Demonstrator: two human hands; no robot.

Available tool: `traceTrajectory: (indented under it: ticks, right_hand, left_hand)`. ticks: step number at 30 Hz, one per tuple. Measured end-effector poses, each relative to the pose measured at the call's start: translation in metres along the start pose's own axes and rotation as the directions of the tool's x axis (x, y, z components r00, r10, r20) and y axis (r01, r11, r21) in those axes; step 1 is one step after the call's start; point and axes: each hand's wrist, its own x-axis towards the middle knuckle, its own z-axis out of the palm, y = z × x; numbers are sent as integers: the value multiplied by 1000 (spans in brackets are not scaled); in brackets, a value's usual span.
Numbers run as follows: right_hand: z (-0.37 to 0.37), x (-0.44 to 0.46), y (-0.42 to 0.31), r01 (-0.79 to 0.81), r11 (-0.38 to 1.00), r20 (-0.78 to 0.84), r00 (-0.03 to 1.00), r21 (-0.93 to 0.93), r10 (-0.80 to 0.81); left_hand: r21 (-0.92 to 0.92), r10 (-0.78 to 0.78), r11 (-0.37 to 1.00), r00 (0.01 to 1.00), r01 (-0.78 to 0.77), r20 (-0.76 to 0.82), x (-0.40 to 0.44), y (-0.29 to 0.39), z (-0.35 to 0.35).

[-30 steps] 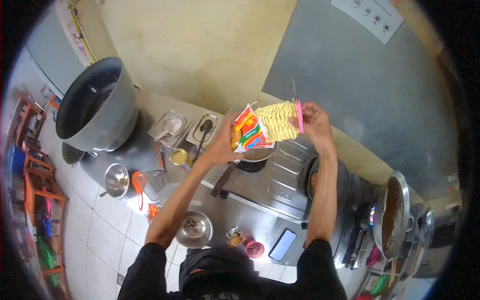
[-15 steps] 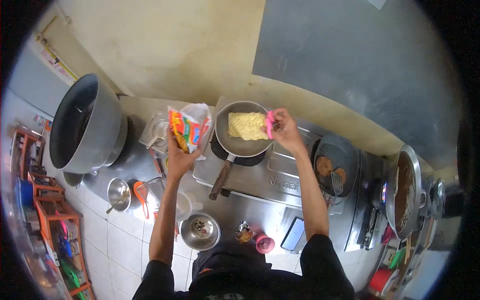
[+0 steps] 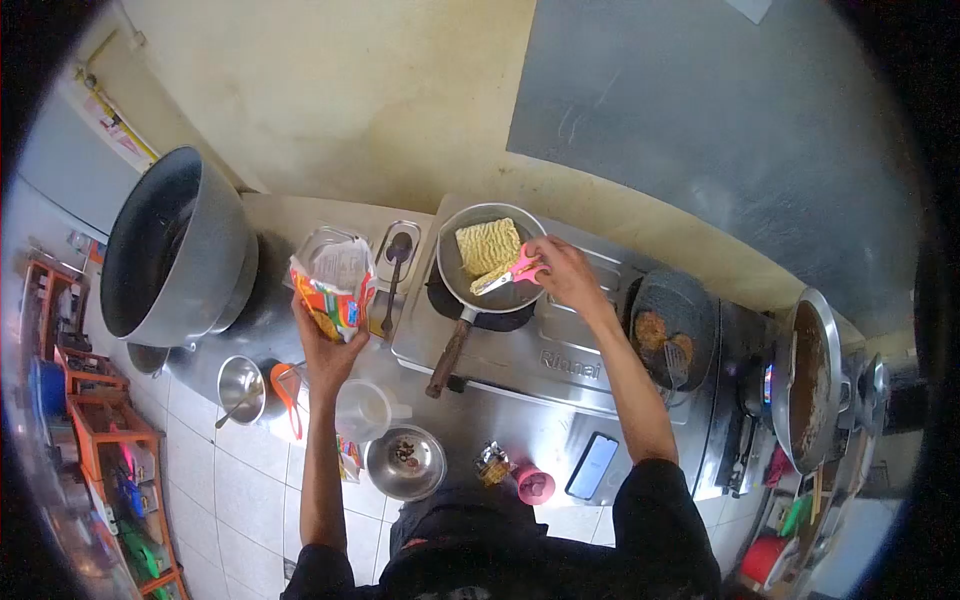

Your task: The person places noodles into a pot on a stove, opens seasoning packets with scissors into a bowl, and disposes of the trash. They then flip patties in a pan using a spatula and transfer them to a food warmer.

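Observation:
A block of dry noodles (image 3: 487,245) lies in a small grey pan (image 3: 455,218) on the stove (image 3: 480,352). Over the pan's right side, my right hand (image 3: 562,268) holds pink-handled scissors (image 3: 522,266), their blades pointing left at the lower part of the noodles. My left hand (image 3: 328,345), left of the pan, grips an opened red and orange noodle packet (image 3: 335,300) above the metal trays. The pan's wooden handle (image 3: 449,362) points toward me, with neither hand on it.
A large grey pot (image 3: 215,250) stands at the left. On the right are a dark pan (image 3: 685,300) with brown patties and a spatula, and a large wok (image 3: 835,395). Nearer me are a metal bowl (image 3: 428,465), a pink cup (image 3: 535,486) and a phone (image 3: 592,466).
The noodle block has left my right hand and now rests in the pan. The scissors have turned, so their blades show over the pan. My left hand has moved left with the packet.

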Motion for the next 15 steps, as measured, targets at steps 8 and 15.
traceTrajectory:
  ticks: [8, 15]
  right_hand:
    - [-38, -6, -24, -180, 979, 27, 983, -93, 183]
    - [12, -54, -136, -158, 966, -11, 986, 203, 164]
  left_hand:
    - [35, -53, 998, 987, 59, -152, -39, -28, -40]
    - [-10, -118, 993, 963, 119, -243, -75, -32, -70]
